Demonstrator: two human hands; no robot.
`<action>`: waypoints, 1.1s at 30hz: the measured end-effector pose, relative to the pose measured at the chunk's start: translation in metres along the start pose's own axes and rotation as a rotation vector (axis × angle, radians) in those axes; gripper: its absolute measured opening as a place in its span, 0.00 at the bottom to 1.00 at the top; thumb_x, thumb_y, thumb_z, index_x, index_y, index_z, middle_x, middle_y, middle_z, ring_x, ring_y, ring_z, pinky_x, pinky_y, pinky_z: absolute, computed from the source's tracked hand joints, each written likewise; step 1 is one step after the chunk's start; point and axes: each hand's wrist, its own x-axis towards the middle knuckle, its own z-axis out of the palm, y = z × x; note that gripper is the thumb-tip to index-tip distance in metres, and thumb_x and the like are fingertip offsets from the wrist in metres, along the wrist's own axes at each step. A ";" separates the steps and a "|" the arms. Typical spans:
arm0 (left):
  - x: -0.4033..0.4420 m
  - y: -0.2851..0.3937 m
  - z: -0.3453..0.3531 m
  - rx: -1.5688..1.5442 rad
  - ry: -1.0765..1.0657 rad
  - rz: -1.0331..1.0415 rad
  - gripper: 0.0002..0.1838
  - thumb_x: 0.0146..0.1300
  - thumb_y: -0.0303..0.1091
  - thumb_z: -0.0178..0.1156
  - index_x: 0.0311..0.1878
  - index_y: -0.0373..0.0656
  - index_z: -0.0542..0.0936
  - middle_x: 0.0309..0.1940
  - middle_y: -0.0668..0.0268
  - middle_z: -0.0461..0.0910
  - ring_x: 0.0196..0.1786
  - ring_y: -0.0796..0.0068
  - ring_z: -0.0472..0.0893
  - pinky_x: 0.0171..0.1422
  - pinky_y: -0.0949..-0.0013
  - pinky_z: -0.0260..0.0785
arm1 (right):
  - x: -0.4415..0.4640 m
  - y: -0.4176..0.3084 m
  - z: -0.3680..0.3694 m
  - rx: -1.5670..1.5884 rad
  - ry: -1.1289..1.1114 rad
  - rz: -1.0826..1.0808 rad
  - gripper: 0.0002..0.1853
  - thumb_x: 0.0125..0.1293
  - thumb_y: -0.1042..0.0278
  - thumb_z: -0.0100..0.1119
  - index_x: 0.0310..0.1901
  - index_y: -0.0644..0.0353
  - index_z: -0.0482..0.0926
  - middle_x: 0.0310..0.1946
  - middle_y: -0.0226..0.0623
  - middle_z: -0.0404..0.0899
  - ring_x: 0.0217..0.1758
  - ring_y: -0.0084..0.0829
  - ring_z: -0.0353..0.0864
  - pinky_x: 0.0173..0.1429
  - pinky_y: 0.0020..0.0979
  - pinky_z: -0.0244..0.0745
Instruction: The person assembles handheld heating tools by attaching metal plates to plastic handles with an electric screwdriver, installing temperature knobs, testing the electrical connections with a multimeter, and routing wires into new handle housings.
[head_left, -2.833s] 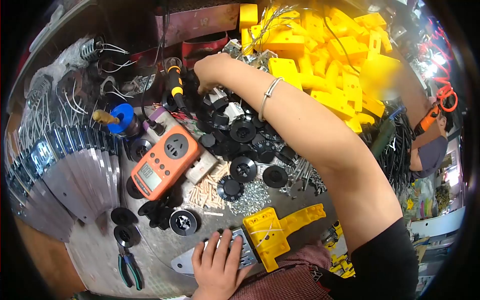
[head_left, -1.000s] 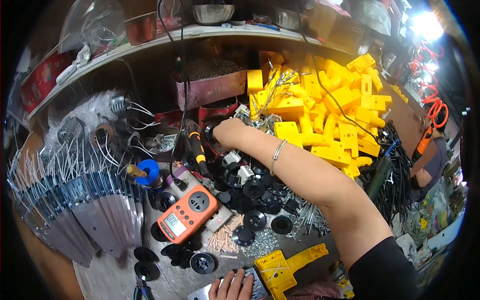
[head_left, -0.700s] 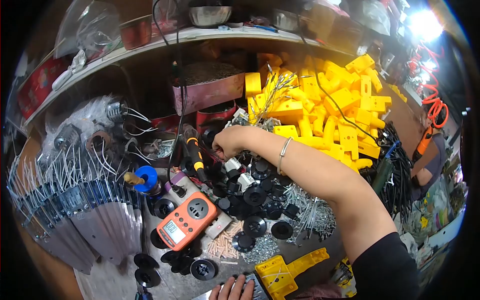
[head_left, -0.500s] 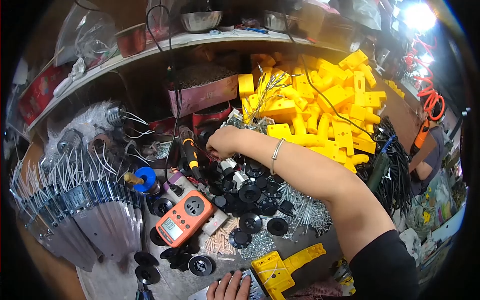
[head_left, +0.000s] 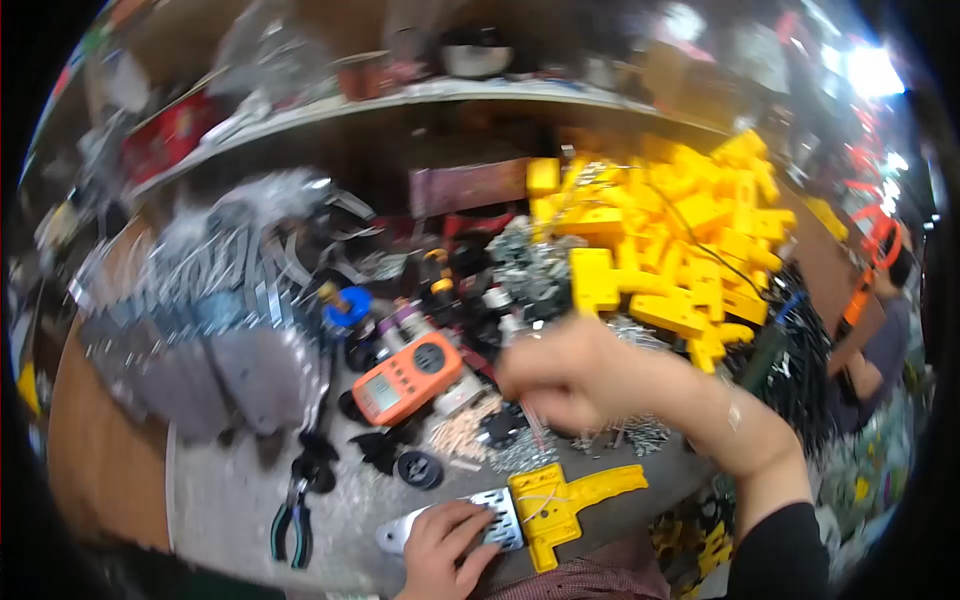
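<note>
My left hand (head_left: 447, 548) grips a perforated metal plate (head_left: 400, 530), fingers over its top and thumb by its near edge. The plate's right end meets an open yellow plastic housing shell (head_left: 545, 512) with a handle, and a pale wire lies across its inside. My right hand (head_left: 565, 378) is smeared by motion above the bench, its fingers curled together. Thin reddish and pale wires (head_left: 541, 428) hang below those fingers. Under and beside that hand are black round plastic parts (head_left: 497, 430), small screws (head_left: 525, 452) and copper-coloured pins (head_left: 463, 432).
An orange power meter (head_left: 405, 382) sits left of my right hand. Pliers (head_left: 292, 530) lie at the front left, below stacked metal plates (head_left: 210, 365). Yellow housings (head_left: 690, 240) are heaped at the back right, near black cables (head_left: 800, 350). Another person's arm (head_left: 862, 375) shows far right.
My right hand has drawn back from the pile of parts toward the front, with thin wires below its fingers. The view has shifted. My left hand stays on the metal plate, now showing more fully.
</note>
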 end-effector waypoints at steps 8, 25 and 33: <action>0.032 0.069 -0.016 -0.808 0.229 -0.196 0.06 0.61 0.21 0.63 0.39 0.34 0.86 0.31 0.62 0.82 0.34 0.76 0.78 0.38 0.75 0.69 | -0.062 -0.081 0.038 0.078 -0.216 -0.198 0.12 0.53 0.68 0.61 0.40 0.50 0.73 0.31 0.25 0.75 0.27 0.26 0.81 0.24 0.28 0.73; 0.051 0.056 -0.024 -0.229 0.329 -0.055 0.09 0.56 0.32 0.65 0.33 0.36 0.79 0.40 0.59 0.78 0.45 0.65 0.76 0.53 0.64 0.66 | -0.122 -0.064 0.051 0.508 0.131 0.782 0.05 0.60 0.76 0.63 0.35 0.65 0.77 0.30 0.37 0.81 0.34 0.27 0.81 0.41 0.26 0.76; 0.046 0.030 0.028 0.144 -0.106 0.138 0.11 0.49 0.35 0.69 0.35 0.41 0.82 0.50 0.57 0.75 0.62 0.50 0.69 0.63 0.49 0.61 | -0.116 -0.035 0.072 0.287 0.144 0.639 0.06 0.57 0.77 0.63 0.36 0.63 0.77 0.29 0.37 0.81 0.34 0.31 0.85 0.41 0.27 0.79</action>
